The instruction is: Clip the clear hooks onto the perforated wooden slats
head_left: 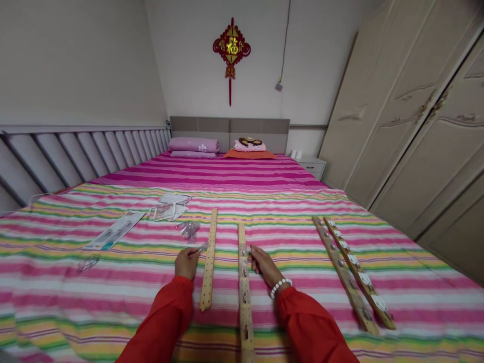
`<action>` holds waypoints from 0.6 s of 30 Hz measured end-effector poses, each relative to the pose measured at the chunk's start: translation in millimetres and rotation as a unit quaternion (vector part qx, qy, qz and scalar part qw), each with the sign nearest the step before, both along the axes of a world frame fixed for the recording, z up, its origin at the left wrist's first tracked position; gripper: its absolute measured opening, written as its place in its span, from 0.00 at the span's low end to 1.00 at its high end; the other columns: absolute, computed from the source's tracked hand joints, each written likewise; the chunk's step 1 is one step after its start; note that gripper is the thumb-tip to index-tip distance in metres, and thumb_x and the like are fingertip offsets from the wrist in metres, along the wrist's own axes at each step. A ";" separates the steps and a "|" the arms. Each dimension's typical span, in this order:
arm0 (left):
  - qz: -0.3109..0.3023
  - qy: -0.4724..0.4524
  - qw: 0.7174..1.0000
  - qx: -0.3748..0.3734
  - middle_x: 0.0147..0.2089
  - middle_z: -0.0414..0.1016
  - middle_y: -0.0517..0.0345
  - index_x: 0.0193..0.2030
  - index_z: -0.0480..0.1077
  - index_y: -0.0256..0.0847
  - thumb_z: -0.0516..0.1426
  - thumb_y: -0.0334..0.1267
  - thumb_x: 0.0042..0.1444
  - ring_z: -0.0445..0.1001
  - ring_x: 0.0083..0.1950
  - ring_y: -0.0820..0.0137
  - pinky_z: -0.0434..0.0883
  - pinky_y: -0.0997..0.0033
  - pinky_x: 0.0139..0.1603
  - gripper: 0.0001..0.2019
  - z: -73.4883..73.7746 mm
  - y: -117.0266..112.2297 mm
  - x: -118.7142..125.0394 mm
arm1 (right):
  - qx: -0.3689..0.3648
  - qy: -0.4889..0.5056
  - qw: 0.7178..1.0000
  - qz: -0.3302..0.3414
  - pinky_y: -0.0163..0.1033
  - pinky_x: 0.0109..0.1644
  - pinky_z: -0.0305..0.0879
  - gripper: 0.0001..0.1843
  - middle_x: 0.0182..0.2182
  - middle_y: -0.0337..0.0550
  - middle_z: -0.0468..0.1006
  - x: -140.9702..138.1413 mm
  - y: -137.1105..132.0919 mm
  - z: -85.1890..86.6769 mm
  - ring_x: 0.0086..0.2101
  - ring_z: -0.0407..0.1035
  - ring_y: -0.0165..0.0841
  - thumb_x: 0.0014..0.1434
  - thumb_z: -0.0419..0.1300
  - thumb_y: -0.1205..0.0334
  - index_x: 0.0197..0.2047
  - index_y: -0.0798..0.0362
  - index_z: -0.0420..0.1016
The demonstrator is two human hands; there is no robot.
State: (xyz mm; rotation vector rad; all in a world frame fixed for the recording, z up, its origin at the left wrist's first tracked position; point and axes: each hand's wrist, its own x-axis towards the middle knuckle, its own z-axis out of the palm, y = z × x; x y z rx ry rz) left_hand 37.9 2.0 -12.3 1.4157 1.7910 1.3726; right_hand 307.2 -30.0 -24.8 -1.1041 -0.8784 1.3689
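Two wooden strips with rows of holes lie lengthwise on the striped bedspread (pixel 397 262) in front of me. My left hand (pixel 186 262) is closed in a pinch on a small clear piece just left of the left strip (pixel 209 259). My right hand (pixel 263 263) rests at the right edge of the middle strip (pixel 244 287), its fingertips pinched on a small metal fitting there. That strip carries several metal fittings along its length. Both arms wear red sleeves, and a white bead bracelet sits on the right wrist.
Two more strips (pixel 351 272) fitted with white pieces lie side by side at the right. Clear plastic packets (pixel 168 209), a long flat package (pixel 115 231) and loose clear bits (pixel 188 230) lie at the left. Pillows sit at the headboard; a wardrobe (pixel 423 126) stands on the right.
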 end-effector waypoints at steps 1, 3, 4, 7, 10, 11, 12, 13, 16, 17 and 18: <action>0.000 -0.018 1.000 0.001 0.24 0.76 0.57 0.23 0.72 0.40 0.58 0.42 0.37 0.73 0.28 0.66 0.70 0.67 0.35 0.08 2.6 -1.6 -0.2 | -0.001 0.000 1.000 -0.002 0.28 0.14 0.48 0.20 0.22 0.35 0.72 -0.1 -0.2 -0.2 0.14 0.59 0.22 0.54 0.63 0.55 0.47 0.56 0.71; -0.015 -0.066 0.998 0.002 0.23 0.76 0.57 0.23 0.73 0.40 0.59 0.43 0.36 0.73 0.28 0.66 0.70 0.68 0.33 0.09 9.0 -6.5 -0.4 | -0.004 0.001 1.000 -0.007 0.28 0.14 0.48 0.20 0.21 0.35 0.72 -0.4 -0.8 -0.3 0.14 0.59 0.23 0.53 0.63 0.56 0.47 0.56 0.71; -0.029 -0.090 0.996 0.002 0.23 0.76 0.57 0.24 0.73 0.40 0.60 0.43 0.35 0.73 0.28 0.66 0.70 0.69 0.32 0.10 12.7 -9.6 0.0 | -0.005 0.003 1.000 -0.010 0.28 0.14 0.48 0.19 0.21 0.35 0.72 -0.7 -1.2 -0.3 0.14 0.59 0.23 0.53 0.64 0.56 0.46 0.56 0.72; -0.068 -0.149 0.986 -0.001 0.24 0.78 0.56 0.26 0.75 0.38 0.62 0.45 0.34 0.74 0.29 0.67 0.70 0.69 0.32 0.13 26.4 -20.3 4.1 | -0.004 0.006 1.000 -0.016 0.28 0.14 0.48 0.18 0.20 0.35 0.72 -1.1 -2.2 0.6 0.14 0.59 0.22 0.51 0.65 0.57 0.45 0.55 0.73; -0.105 -0.192 0.976 -0.002 0.26 0.79 0.55 0.27 0.75 0.37 0.64 0.45 0.33 0.75 0.30 0.67 0.72 0.69 0.35 0.15 42.0 -31.1 11.7 | -0.002 0.006 1.000 -0.027 0.28 0.14 0.48 0.17 0.20 0.36 0.72 -0.6 -3.9 4.3 0.14 0.58 0.22 0.49 0.66 0.57 0.41 0.56 0.75; -0.120 -0.201 0.972 -0.005 0.26 0.79 0.55 0.27 0.76 0.37 0.64 0.46 0.32 0.75 0.30 0.67 0.72 0.68 0.36 0.15 46.8 -34.4 14.6 | 0.000 0.004 1.000 -0.031 0.28 0.14 0.48 0.17 0.20 0.36 0.72 -0.5 -5.1 6.8 0.14 0.58 0.22 0.48 0.66 0.56 0.40 0.57 0.75; -0.136 -0.205 0.969 -0.008 0.26 0.79 0.55 0.27 0.76 0.37 0.65 0.46 0.32 0.75 0.30 0.67 0.72 0.68 0.36 0.16 51.2 -37.4 17.8 | 0.005 0.000 0.999 -0.035 0.28 0.14 0.48 0.17 0.20 0.36 0.73 -0.6 -6.7 10.3 0.14 0.57 0.22 0.47 0.66 0.55 0.38 0.57 0.75; -0.150 -0.204 0.967 -0.011 0.26 0.79 0.55 0.27 0.76 0.37 0.65 0.46 0.33 0.75 0.30 0.67 0.72 0.68 0.35 0.15 54.9 -40.1 21.2 | 0.011 -0.007 0.999 -0.040 0.28 0.15 0.47 0.17 0.19 0.36 0.72 -1.1 -8.7 14.7 0.14 0.57 0.22 0.46 0.67 0.54 0.36 0.57 0.76; -0.179 -0.183 0.967 -0.015 0.27 0.79 0.55 0.27 0.76 0.37 0.64 0.45 0.35 0.75 0.31 0.67 0.71 0.70 0.33 0.14 61.7 -46.8 33.1 | 0.039 -0.028 0.998 -0.046 0.28 0.16 0.47 0.17 0.17 0.35 0.70 -5.5 -16.9 33.8 0.14 0.57 0.22 0.45 0.67 0.50 0.28 0.57 0.74; -0.187 -0.173 0.967 -0.013 0.28 0.79 0.55 0.27 0.77 0.38 0.64 0.44 0.36 0.75 0.31 0.66 0.71 0.70 0.33 0.13 62.9 -48.6 37.8 | 0.049 -0.032 0.998 -0.036 0.28 0.16 0.48 0.17 0.16 0.34 0.70 -8.0 -20.0 41.4 0.14 0.56 0.22 0.44 0.67 0.49 0.25 0.56 0.73; -0.196 -0.161 0.967 -0.010 0.28 0.79 0.54 0.28 0.77 0.38 0.63 0.44 0.36 0.75 0.32 0.66 0.71 0.70 0.33 0.13 63.9 -50.4 43.0 | 0.061 -0.036 0.997 -0.022 0.28 0.17 0.48 0.18 0.14 0.33 0.68 -10.8 -23.0 48.8 0.14 0.57 0.22 0.44 0.67 0.49 0.23 0.56 0.71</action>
